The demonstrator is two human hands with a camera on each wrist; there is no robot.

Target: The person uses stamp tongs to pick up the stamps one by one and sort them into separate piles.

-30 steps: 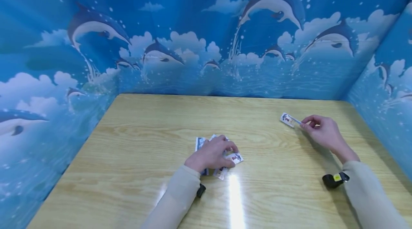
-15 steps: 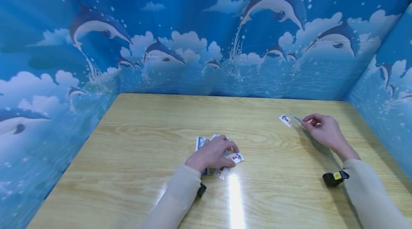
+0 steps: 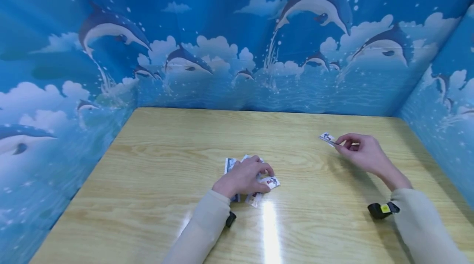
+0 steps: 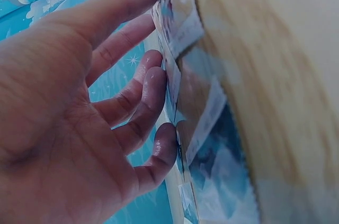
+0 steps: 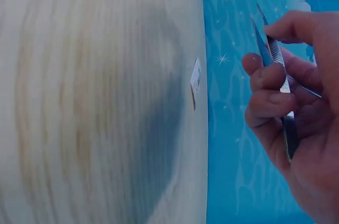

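Clearly gripping tweezers point(image 5: 276, 54) in right hand point(image 3: 361, 153), presumably for precision near lone card point(image 3: 327, 136); resting left hand point(image 3: 245, 176), loose and unclenched, on clustered cards point(image 3: 271, 181), probably to steady them.

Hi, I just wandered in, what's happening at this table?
A person is working with small printed cards. Their right hand grips tweezers, tips parted, close to a single card lying toward the far right of the wooden table. Their left hand rests its fingertips on a loose cluster of cards nearer the middle.
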